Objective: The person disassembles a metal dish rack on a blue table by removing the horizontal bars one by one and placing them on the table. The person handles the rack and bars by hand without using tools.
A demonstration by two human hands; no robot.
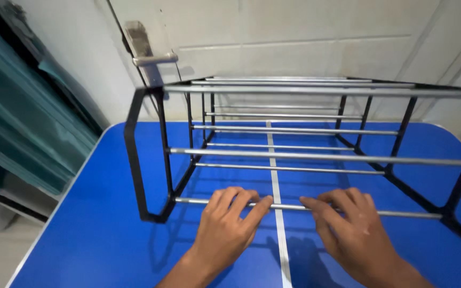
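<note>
Both hands [289, 226] rest fingertips on smooth metal rack rod [412, 214].

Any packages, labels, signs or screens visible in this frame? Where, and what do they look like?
None in view. Only a black-framed rack with silver rods on a blue table, the left hand and right hand resting on its lowest front rod, and a white door with a metal handle behind.

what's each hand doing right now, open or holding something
Left hand: open, fingers resting on the lowest front metal rod of the rack.
Right hand: open, fingers resting on the same rod.
</note>
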